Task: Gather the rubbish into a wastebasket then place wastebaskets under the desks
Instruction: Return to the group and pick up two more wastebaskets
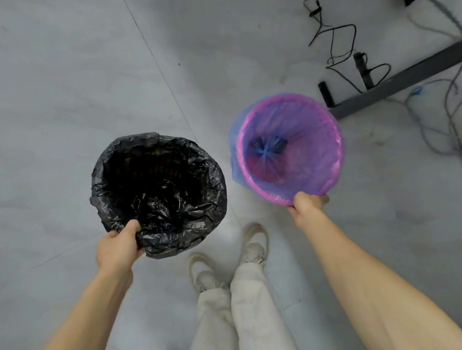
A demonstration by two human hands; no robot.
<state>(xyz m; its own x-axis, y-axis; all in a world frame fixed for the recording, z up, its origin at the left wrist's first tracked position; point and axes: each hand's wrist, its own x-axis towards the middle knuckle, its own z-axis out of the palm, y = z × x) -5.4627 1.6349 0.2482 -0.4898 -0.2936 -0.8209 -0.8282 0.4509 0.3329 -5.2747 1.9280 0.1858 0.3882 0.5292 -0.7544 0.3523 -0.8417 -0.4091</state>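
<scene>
The left hand (116,247) holds the black-lined wastebasket (211,182) by its near rim, fingers curled over the crumpled bag edge, so the basket hangs mouth-up above the grey floor (52,92). Between the arms, pale shoes (253,245) stand on that floor. The right hand (308,204) grips the pink wastebasket (319,151) the same way, fingers closed on its near rim and blue liner. Something dark lies at its bottom, possibly rubbish, though blur makes it hard to tell. Beyond it, toward the far right, a dark desk frame (410,78) runs across the floor among loose cables (335,36). Both baskets look ready for stowing, so the step in hand seems to be carrying them to the desks. To do it well, keep each basket level so nothing spills, step clear of the cables, and lower the pink one beside the frame bar rather than onto the wires
</scene>
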